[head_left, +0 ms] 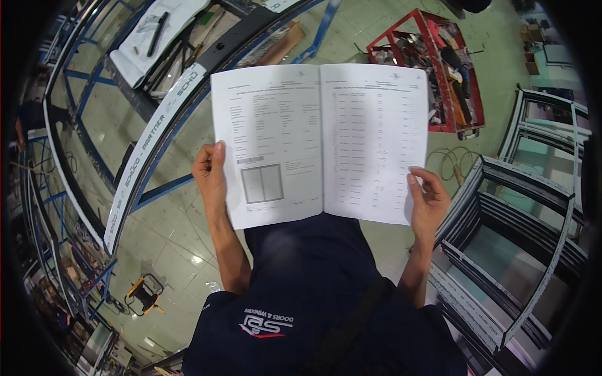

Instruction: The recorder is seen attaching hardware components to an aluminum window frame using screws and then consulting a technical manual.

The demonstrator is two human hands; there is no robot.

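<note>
An open printed booklet (pixel 295 144) is spread in front of my body, with both pages facing up. Its left page carries text lines and a drawing of a two-panel window frame; the right page shows a list with small outlined shapes. My left hand (pixel 210 166) pinches the left page's outer edge, thumb on top. At the opposite edge, lower down, my right hand (pixel 428 197) grips the right page, its thumb on the paper. Fingers of both hands are partly hidden behind the sheets.
On the left, a long frame profile (pixel 147 156) lies across a blue metal stand (pixel 166 191). A red tool box (pixel 433 75) full of tools stands beyond the booklet. Dark window frames (pixel 501 250) are stacked at right. A cable reel (pixel 144 294) sits on the tiled floor, lower left.
</note>
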